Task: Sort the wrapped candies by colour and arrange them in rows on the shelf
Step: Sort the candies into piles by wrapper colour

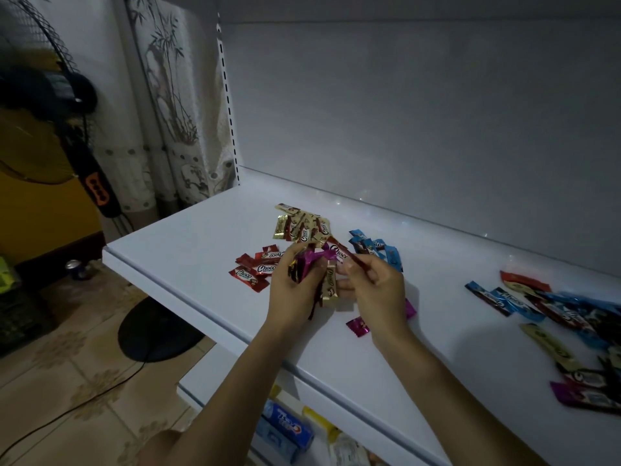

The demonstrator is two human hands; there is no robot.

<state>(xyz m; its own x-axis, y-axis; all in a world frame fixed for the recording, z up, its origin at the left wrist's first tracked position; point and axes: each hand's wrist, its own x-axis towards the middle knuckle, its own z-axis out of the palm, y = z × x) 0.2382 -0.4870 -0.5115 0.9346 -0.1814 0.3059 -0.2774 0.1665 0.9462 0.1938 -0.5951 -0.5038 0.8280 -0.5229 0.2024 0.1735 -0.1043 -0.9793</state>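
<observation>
On the white shelf (188,260) lie sorted heaps of wrapped candies: gold ones (299,225) at the back, red ones (257,267) to the left, blue ones (376,247) to the right. My left hand (292,294) grips a mixed bunch of candies (311,265), with magenta and gold wrappers showing. My right hand (376,287) pinches a dark red candy (346,253) just above that bunch. A magenta candy (358,326) lies on the shelf below my right hand.
An unsorted heap of candies (564,314) lies at the right end of the shelf. A lower shelf holds toothpaste boxes (285,432). A standing fan (50,95) and a curtain (168,95) are to the left, and a can (75,269) sits on the floor.
</observation>
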